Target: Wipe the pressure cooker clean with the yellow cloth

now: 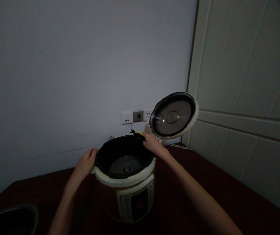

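A cream and gold rice cooker (pixel 127 192) stands on a dark red table (pixel 203 182), its round lid (pixel 173 115) swung up and open at the back right. The dark inside shows a heating plate at the bottom. My left hand (pixel 87 162) rests against the cooker's left rim, fingers curled on it. My right hand (pixel 152 143) is at the back rim, closed on a small yellow and black thing (pixel 138 134) that I cannot make out.
A dark metal inner pot (pixel 10 219) sits at the table's near left corner. Wall sockets (pixel 135 116) are on the white wall behind the cooker. A cream panelled door (pixel 247 98) fills the right side.
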`<state>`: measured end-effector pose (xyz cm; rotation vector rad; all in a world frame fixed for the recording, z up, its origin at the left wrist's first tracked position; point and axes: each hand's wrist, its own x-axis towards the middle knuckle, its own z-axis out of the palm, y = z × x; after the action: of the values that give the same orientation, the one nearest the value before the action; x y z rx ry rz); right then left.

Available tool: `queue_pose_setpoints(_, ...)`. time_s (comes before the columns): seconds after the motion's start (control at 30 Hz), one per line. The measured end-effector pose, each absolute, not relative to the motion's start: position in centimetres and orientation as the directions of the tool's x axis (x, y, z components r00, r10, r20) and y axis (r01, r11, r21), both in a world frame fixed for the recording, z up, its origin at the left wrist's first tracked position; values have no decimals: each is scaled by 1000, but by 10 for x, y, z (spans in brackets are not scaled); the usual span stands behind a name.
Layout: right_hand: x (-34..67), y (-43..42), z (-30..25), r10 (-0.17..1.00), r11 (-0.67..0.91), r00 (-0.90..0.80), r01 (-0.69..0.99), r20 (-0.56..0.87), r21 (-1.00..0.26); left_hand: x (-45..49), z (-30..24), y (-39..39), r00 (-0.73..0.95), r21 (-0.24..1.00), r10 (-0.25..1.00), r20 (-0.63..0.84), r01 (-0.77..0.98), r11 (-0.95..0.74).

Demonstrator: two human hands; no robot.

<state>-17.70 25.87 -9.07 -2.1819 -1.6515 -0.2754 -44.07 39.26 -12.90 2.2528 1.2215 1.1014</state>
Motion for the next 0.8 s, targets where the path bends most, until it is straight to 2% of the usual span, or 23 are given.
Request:
queue_pose_setpoints(0.37,-183,222,-95,846,-272,344,936,408,-224,-440,-130,391,314,644,850,424,555,-526)
queue_pose_setpoints(0.47,-182,203,-100,849,-216,311,942,427,-256,-440,-131,393,326,639,855,404,568,-518)
queue_pose_setpoints(0.57,-183,182,-107,849,-80,207,960,487,-270,-440,-128,389,305,608,850,430,598,-522)
queue_pose_setpoints(0.63,-185,166,-108,819,71,42,982,572,-173,-441,-122,376,216,553,786,580,604,-574)
queue_pose_setpoints(0.7,-189,149,-105,763,198,-163,980,626,13,-440,-110,352,140,467,630,764,553,-690)
queue_pose_setpoints(0.8,-195,129,-94,672,273,-397,918,625,289,-435,-89,304,246,356,439,864,318,-879)
